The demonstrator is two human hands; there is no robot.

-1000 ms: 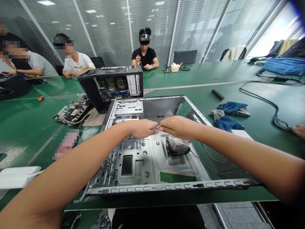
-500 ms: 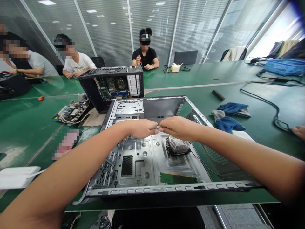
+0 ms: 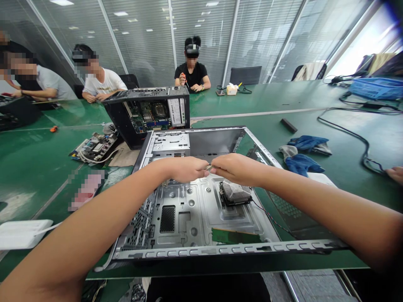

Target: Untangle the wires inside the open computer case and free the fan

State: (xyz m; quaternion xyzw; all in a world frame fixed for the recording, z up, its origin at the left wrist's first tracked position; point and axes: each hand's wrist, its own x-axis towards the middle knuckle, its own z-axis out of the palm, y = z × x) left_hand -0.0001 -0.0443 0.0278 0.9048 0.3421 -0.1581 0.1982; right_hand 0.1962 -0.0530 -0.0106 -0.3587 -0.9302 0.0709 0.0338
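While above boxy silver metal case [image 3: 201, 218], pinches thin pale strand [image 3: 209, 167] with left hand [image 3: 190, 169] and right hand [image 3: 234, 167], seemingly for steadiness.

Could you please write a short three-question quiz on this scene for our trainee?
1. True or false: the heatsink lies inside the open case.
2. Which is nearest the person wearing the camera? A. the upright computer tower B. the green circuit strip C. the heatsink
3. Fill the gap: the left hand and right hand hold a small pale item; the ____ one is nearer the heatsink.

Key: 1. True; 2. B; 3. right.
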